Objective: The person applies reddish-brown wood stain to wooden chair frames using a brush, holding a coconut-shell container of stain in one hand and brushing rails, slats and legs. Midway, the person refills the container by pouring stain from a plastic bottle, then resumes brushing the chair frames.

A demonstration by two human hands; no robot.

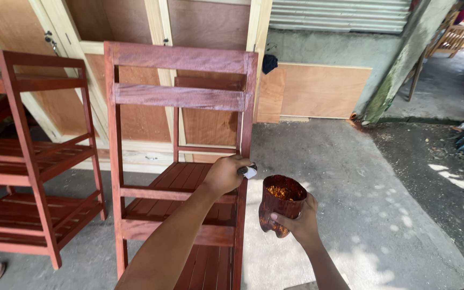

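My left hand (225, 174) is closed on a small brush (248, 171) with a dark handle and a pale tip, held against the right post of a tall red-stained wooden shelf frame (181, 96). My right hand (298, 224) grips a cut-off plastic bottle cup (280, 203), stained dark red-brown, with orange-brown liquid inside. The cup is just right of the frame's post, below the brush.
A second red slatted shelf unit (28, 161) stands at the left. Behind the frame is an unpainted plywood wardrobe (135, 32). A plywood sheet (323, 91) leans on the grey wall. The concrete floor (350, 177) spreads to the right, with debris at the far right.
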